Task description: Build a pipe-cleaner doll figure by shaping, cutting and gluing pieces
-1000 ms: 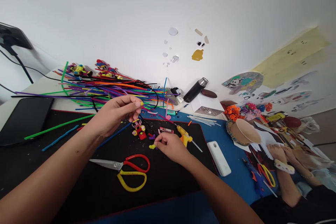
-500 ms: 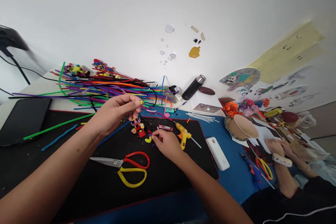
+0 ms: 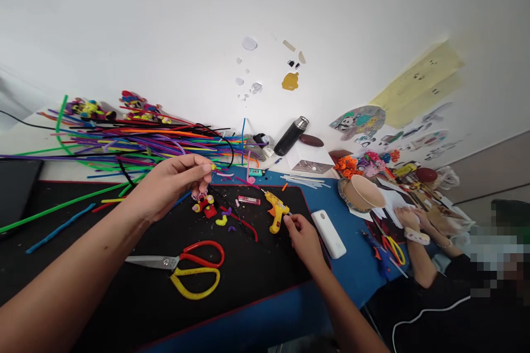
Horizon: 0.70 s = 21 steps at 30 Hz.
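My left hand [image 3: 182, 179] is raised over the back of the black mat [image 3: 256, 281], pinching a small yellow piece [image 3: 213, 167] between thumb and fingertips. To the right, my right hand [image 3: 302, 237] is beside the yellow glue gun [image 3: 276, 212], at the glue stick's end; its fingers are bent together, and whether they grip the stick is unclear. A red and yellow figure [image 3: 203, 204] lies below my left hand. Near it are a yellow curved piece [image 3: 221, 221], purple bits and a red stem [image 3: 244, 222]. Scissors [image 3: 178, 265] with red and yellow handles lie in front.
Many pipe cleaners [image 3: 144, 140] are heaped along the back. A black bottle [image 3: 292, 136] leans near a white box [image 3: 310, 162]. A white power bank [image 3: 329, 233] and paper bowl [image 3: 362, 193] are at the right, with another person's hands [image 3: 409, 218] beyond.
My right hand has moved right, from the small purple and yellow pieces to the glue gun. My left hand still pinches the yellow piece. The view has shifted to the right.
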Available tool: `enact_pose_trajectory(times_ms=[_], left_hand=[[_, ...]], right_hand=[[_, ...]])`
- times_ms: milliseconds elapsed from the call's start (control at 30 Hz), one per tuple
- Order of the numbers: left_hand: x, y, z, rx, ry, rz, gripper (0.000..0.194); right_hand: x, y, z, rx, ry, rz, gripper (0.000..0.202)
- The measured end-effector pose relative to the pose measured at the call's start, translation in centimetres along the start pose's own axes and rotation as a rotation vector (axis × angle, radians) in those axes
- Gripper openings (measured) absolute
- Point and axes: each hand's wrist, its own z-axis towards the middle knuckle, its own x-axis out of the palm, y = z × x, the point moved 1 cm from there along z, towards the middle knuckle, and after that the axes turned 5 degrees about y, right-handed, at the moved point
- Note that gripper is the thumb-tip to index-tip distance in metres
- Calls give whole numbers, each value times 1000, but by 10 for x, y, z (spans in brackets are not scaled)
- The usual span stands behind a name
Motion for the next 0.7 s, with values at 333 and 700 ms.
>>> enact_pose_trajectory(times_ms=[333,700], left_hand=[[1,5,0,-3,21,12,43],[1,8,2,13,35,32,39]], right_hand=[[25,18,20,60,50,-452,37],[23,8,14,150,5,24,34]])
